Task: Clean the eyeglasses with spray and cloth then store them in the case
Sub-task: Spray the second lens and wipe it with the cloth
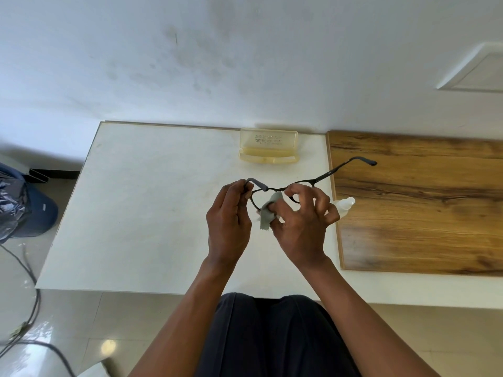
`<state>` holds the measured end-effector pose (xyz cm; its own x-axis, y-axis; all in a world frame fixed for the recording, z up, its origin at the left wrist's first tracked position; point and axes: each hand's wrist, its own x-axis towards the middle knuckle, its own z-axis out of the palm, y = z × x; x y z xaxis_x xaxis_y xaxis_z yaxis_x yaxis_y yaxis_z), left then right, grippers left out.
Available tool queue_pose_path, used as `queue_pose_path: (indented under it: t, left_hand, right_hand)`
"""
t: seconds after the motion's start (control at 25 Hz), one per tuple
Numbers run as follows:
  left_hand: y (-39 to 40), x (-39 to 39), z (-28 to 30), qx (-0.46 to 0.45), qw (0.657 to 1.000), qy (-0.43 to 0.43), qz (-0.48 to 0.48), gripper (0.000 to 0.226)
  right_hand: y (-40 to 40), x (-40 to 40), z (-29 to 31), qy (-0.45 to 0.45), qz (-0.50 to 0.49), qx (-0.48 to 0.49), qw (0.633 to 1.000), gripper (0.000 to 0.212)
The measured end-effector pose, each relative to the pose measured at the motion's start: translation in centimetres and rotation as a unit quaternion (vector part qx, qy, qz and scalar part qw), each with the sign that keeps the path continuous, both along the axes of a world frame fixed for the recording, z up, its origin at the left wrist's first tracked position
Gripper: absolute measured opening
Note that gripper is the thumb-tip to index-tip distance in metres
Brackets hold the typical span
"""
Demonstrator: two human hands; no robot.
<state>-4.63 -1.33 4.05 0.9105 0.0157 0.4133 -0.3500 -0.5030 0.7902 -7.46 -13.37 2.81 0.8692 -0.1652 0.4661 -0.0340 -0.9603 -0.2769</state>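
Dark-framed eyeglasses (pixel 324 177) are held above the white table (pixel 152 202), temples unfolded. My left hand (pixel 228 221) grips the frame at its left hinge. My right hand (pixel 302 224) pinches a small grey cloth (pixel 268 213) against the left lens, thumb and finger on either side. A pale yellow translucent case (pixel 269 145) lies open at the table's far edge. A small clear spray bottle (pixel 344 204) lies on the table just right of my right hand, partly hidden by it.
A wood-grain board (pixel 422 202) covers the right part of the table. A blue bin with a dark bag (pixel 24 205) stands on the floor at the left, with cables (pixel 30 308) trailing over the tiles. A white wall stands behind the table.
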Motion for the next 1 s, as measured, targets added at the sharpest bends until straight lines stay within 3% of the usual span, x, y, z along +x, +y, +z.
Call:
queue_pose_path:
  t: [0.16,0.4,0.64,1.0]
  left_hand:
    - [-0.1,0.1,0.2,0.006,1.000,-0.001,-0.005,0.016]
    - [0.0,0.0,0.0,-0.004,1.000,0.005,0.006,0.017]
    - [-0.1,-0.1,-0.5,-0.012,1.000,0.012,0.022,0.016]
    - [0.1,-0.1,-0.7,-0.011,1.000,-0.002,0.013,0.015]
  right_hand:
    - [0.1,-0.1,-0.1,0.010,-0.028,-0.047,0.998,0.021]
    - [1.4,0.0,0.4,0.092,0.001,0.066,0.994,0.028]
    - [1.1,-0.3,0.4,0.098,0.040,0.118,0.987,0.029]
    - [0.9,-0.8,-0.2,0.029,-0.034,-0.059,0.997,0.022]
